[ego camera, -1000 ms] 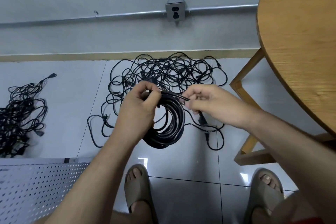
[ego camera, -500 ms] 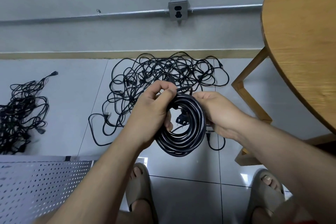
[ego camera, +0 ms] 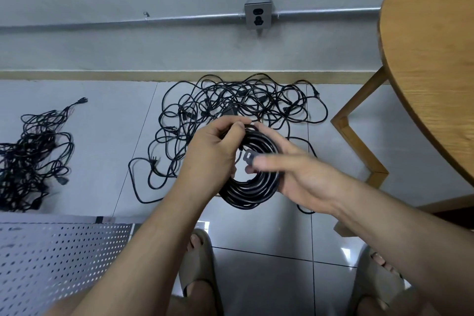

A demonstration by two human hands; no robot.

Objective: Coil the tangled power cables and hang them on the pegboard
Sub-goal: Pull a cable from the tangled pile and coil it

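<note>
Down at the near left corner of the floor sits the white pegboard (ego camera: 51,264), right beside two feet in sandals (ego camera: 197,267). Just past that, up over the tiles, the left hand (ego camera: 213,156) has its fingers wrapped round the top of the coiled cable (ego camera: 251,187), and the right hand (ego camera: 302,179) is against the coil's right side with a plug (ego camera: 248,156) at its blurry fingertips, so can't tell if it's actually gripping. Further back, a tangled pile (ego camera: 230,108) sprawls along the floor's far edge by the wall, with a second pile (ego camera: 30,151) off at the left edge.
</note>
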